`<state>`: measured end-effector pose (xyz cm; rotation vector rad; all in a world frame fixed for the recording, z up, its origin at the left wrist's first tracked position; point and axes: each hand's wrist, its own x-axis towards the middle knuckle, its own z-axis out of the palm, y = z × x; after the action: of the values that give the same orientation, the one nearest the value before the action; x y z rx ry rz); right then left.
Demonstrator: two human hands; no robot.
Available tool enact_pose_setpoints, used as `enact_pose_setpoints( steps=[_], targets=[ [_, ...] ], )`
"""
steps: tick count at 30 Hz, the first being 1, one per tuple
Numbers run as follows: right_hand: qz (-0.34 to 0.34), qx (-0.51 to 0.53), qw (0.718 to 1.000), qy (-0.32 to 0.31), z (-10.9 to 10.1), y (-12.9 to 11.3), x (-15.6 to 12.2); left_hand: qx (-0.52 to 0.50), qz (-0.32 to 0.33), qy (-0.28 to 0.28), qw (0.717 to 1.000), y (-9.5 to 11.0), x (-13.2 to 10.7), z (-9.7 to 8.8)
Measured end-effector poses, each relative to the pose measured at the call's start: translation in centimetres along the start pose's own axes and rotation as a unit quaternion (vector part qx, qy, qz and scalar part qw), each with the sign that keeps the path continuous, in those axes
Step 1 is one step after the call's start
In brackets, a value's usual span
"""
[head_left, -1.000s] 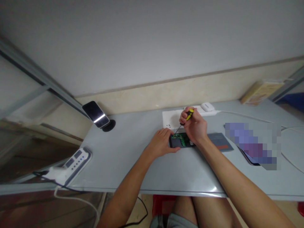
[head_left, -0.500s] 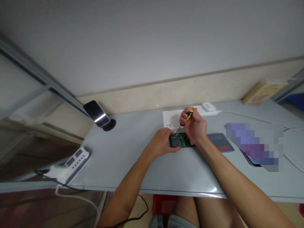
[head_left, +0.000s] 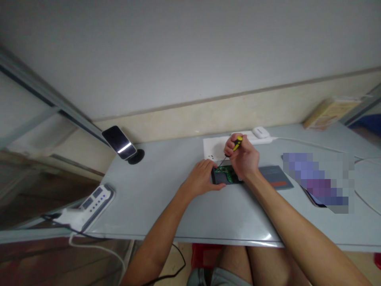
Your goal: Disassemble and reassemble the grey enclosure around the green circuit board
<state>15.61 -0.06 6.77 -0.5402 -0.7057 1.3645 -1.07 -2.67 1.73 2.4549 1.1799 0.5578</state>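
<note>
A dark, flat electronic device (head_left: 220, 179) lies opened on the table, with a green circuit board (head_left: 229, 173) showing inside. My left hand (head_left: 203, 177) grips its left end between thumb and fingers. My right hand (head_left: 244, 157) is closed round a yellow and black screwdriver (head_left: 237, 142), held tilted with its thin shaft pointing down to the upper left of the board. Whether the tip touches a screw is too small to tell. Part of the device's right end is hidden by my right wrist. A grey flat cover (head_left: 275, 177) with an orange-red patch lies just right of it.
Behind my hands are a white sheet (head_left: 212, 147) with small dark specks and a white power strip (head_left: 263, 139) with a charger. A phone on a stand (head_left: 119, 143) is at the left, above another power strip (head_left: 95, 204). A pixelated phone (head_left: 315, 198) and a box (head_left: 330, 113) are at the right.
Both hands keep the same hold, and the screwdriver stays in nearly the same place. The whole view has shifted very slightly.
</note>
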Motion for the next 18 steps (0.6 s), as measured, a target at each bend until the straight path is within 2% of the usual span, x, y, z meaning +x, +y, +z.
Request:
enact_pose_setpoints(
  steps=[8,18],
  targets=[
    [-0.028,-0.047,0.998,-0.008,0.05,-0.01,-0.10,0.001,-0.001,-0.004,1.000,0.02,0.03,0.01],
    [-0.035,-0.122,0.991,-0.052,0.62,0.63,-0.19,0.002,-0.003,-0.010,1.000,0.38,0.06,-0.37]
  ],
)
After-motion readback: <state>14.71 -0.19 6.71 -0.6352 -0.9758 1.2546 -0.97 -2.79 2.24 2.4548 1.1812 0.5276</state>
